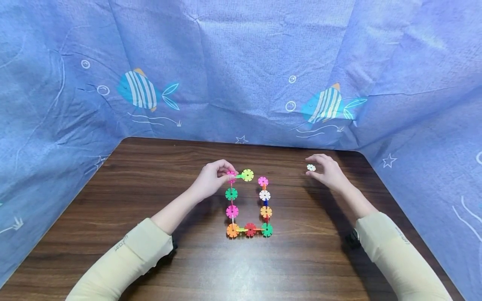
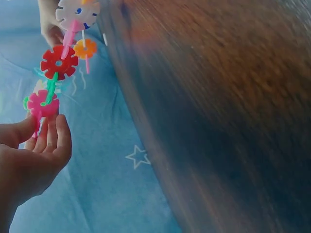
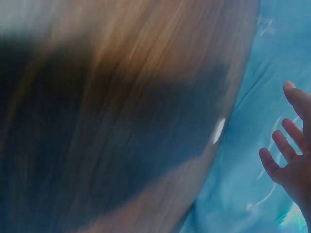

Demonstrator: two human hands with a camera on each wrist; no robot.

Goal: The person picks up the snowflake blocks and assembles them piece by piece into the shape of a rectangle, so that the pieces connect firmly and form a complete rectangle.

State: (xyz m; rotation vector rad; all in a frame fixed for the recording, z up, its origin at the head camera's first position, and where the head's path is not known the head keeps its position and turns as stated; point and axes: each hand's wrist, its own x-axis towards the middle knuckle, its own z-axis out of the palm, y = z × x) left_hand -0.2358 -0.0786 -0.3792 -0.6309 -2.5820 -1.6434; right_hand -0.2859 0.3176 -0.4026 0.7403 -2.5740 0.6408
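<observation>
A chain of flower-shaped plastic discs in several colours forms a U-like frame on the table, with a green disc (image 1: 267,230) at its lower right corner. My left hand (image 1: 211,179) pinches the pink disc (image 2: 43,103) at its upper left corner between thumb and fingers. From there a yellow disc (image 1: 247,175) sticks out to the right, apart from the pink disc (image 1: 263,181) atop the right side. Over on the right, a loose white disc (image 1: 311,167) lies on the table. Around it, without visible contact, my right hand (image 1: 329,172) has thumb and fingers spread.
The brown wooden table (image 1: 308,259) has rounded far corners. Behind it and at both sides hangs a blue cloth (image 1: 241,62) printed with striped fish. Both forearms reach in from the near edge, with a dark strap at each wrist.
</observation>
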